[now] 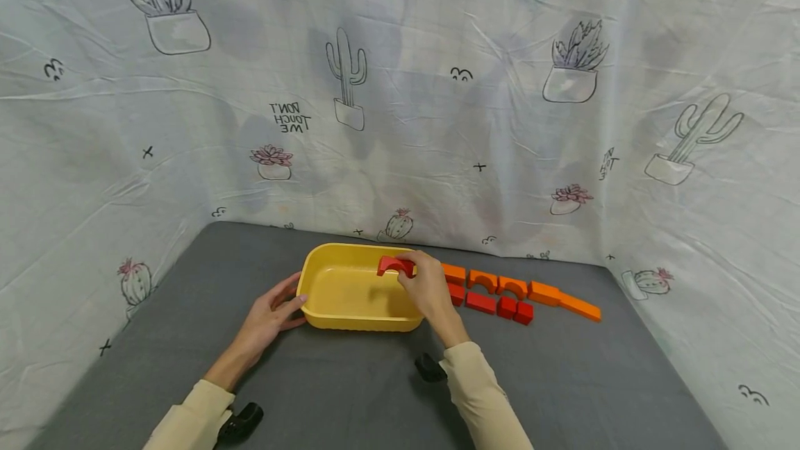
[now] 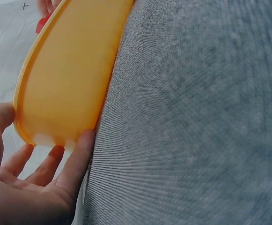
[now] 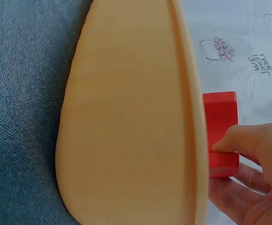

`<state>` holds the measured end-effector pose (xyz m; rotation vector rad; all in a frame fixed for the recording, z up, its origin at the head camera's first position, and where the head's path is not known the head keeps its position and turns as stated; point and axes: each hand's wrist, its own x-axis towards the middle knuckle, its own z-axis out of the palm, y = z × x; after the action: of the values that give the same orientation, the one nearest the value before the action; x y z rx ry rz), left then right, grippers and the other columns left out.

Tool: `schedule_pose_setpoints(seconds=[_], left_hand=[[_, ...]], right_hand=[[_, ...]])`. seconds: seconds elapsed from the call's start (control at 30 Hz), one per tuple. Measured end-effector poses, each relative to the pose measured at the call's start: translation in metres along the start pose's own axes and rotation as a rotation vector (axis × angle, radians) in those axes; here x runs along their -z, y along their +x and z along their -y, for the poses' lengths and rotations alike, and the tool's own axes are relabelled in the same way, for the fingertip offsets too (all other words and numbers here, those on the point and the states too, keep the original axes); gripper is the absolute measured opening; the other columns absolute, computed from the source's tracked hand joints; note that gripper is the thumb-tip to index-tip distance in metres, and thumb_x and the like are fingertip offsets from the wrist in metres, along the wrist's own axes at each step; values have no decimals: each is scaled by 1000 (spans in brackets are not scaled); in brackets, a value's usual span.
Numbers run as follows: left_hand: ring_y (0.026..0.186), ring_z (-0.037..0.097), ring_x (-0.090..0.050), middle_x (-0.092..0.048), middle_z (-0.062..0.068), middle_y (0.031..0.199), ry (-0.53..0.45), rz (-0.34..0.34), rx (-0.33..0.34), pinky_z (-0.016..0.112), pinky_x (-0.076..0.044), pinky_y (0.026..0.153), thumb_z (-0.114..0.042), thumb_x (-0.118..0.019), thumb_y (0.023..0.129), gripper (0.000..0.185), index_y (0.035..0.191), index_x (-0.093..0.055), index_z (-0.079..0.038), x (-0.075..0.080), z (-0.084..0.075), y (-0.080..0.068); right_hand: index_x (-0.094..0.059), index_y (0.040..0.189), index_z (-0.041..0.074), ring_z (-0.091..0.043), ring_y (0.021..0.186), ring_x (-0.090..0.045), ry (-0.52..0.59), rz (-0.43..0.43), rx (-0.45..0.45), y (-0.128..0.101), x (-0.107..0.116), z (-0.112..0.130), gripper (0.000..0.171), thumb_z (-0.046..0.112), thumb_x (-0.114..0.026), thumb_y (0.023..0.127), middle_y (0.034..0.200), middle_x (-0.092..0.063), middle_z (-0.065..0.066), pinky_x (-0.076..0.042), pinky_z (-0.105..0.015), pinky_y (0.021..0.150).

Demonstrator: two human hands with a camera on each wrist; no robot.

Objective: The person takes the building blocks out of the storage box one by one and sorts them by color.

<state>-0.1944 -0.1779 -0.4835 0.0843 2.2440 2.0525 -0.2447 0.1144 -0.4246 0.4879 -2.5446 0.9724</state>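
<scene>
A yellow plastic tub (image 1: 365, 318) stands on the grey surface. My left hand (image 1: 269, 318) holds it at its left end, the thumb at the rim and the fingertips against the outside wall. Above the right part of the tub, my right hand (image 1: 431, 290) pinches a red arch block (image 1: 389, 264) between thumb and fingers. The right wrist view shows the thumb on the red block (image 3: 221, 115), partly hidden behind the tub's side wall (image 3: 126, 112). In the left wrist view the fingers (image 2: 75, 164) are spread along the tub's end.
Right of the tub lies a row of orange blocks (image 1: 544, 293), two of them arches. Several red blocks (image 1: 480, 303) line up in front of it. A white curtain (image 1: 412, 158) with plant drawings hangs behind the grey surface (image 1: 356, 387).
</scene>
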Motion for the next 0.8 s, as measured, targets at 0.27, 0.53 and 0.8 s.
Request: schedule_pose_setpoints(seconds=[0.27, 0.53, 0.8], left_hand=[[132, 38, -45, -34, 20, 153, -2, 5, 1, 37, -57, 88, -22, -60, 100, 62, 154, -31, -15, 0, -1, 0], [131, 38, -46, -35, 20, 152, -4, -4, 15, 37, -57, 88, -22, -60, 100, 62, 154, -32, -16, 0, 1, 1], [131, 38, -46, -34, 20, 153, 4, -2, 15, 37, -57, 88, -23, -59, 100, 62, 155, -31, -16, -1, 0, 1]], right_hand=[[-74, 106, 5, -18, 75, -58, -5, -28, -43, -2, 10, -7, 26, -2, -75, 81, 98, -71, -9, -49, -24, 61], [-74, 107, 5, -16, 62, -55, -29, -62, -101, -8, 31, -22, 25, 0, -75, 82, 99, -72, -11, -47, -22, 51], [-74, 104, 4, -17, 60, -57, -67, -124, -169, -21, 62, -50, 24, 0, -75, 81, 94, -73, -14, -45, -23, 49]])
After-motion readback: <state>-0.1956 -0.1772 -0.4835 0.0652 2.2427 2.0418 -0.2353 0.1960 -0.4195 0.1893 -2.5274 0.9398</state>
